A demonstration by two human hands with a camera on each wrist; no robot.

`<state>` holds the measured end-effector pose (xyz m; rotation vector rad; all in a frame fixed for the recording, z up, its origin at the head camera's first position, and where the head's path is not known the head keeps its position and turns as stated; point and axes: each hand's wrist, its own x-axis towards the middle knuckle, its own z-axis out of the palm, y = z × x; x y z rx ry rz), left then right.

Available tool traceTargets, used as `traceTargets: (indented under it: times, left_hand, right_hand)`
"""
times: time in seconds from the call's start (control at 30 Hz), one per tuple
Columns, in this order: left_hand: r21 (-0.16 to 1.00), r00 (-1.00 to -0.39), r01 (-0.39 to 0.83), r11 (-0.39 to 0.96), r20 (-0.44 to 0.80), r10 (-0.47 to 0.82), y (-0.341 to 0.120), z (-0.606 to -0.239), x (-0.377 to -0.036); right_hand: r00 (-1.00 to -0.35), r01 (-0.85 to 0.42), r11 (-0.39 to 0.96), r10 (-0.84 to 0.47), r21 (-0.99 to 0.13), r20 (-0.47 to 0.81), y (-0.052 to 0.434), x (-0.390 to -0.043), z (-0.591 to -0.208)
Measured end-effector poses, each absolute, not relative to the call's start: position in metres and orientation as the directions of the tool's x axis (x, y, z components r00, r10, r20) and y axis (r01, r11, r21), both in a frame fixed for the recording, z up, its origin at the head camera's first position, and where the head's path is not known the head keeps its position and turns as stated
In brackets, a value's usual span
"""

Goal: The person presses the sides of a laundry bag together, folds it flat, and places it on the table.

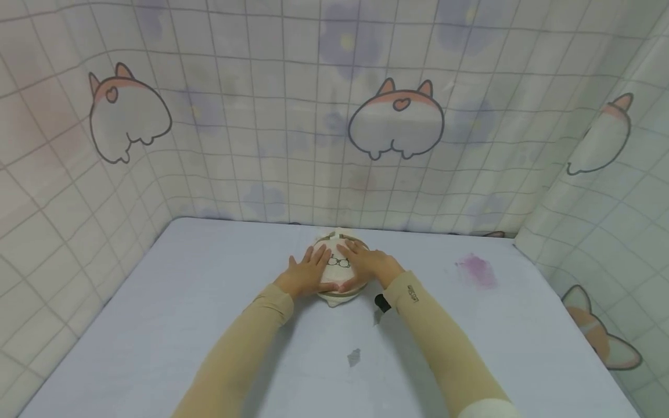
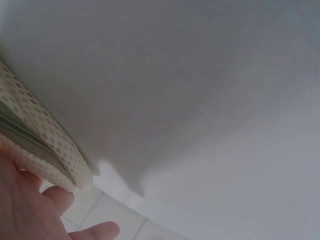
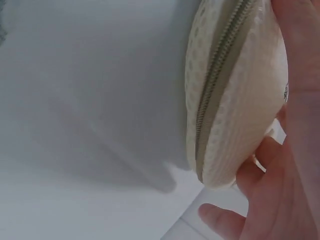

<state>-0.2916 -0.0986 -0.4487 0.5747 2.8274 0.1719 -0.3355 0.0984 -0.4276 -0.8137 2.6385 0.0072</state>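
Note:
A round cream mesh laundry bag (image 1: 335, 273) with a zipper around its side and a glasses-like print on top lies at the table's far edge. My left hand (image 1: 305, 274) rests on its left part, fingers spread, thumb near the front. From the other side, my right hand (image 1: 372, 266) lies over the right part with its fingers extended, and the thumbs nearly meet. The wrist views show the honeycomb mesh (image 2: 37, 125) and the olive zipper (image 3: 220, 70), which runs closed along the visible side. The bag's underside is hidden.
The table (image 1: 172, 325) has a white cover with a pink stain (image 1: 477, 269) at right and a small grey patch (image 1: 353, 357) in front. A black object (image 1: 382, 302) shows beside the right cuff. Curtains with a grid and corgi print (image 1: 396, 122) stand behind and at both sides.

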Motion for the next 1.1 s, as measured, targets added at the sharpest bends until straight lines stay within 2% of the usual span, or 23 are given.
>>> traceTargets:
  times: [0.27, 0.57, 1.1]
  left_hand:
    - [0.170, -0.890, 0.364, 0.916, -0.227, 0.396, -0.099, -0.447, -0.292]
    - [0.184, -0.887, 0.364, 0.913, -0.230, 0.400, -0.103, -0.453, -0.297]
    - [0.162, -0.892, 0.360, 0.919, -0.229, 0.390, -0.102, -0.455, -0.299]
  right_hand:
    - [-0.765, -0.520, 0.848, -0.518, -0.107, -0.383, 0.099, -0.335, -0.426]
    - [-0.748, -0.525, 0.833, -0.550, -0.176, -0.372, 0.107, -0.333, -0.431]
    - [-0.728, -0.539, 0.813, -0.581, -0.221, -0.364, 0.120, -0.333, -0.441]
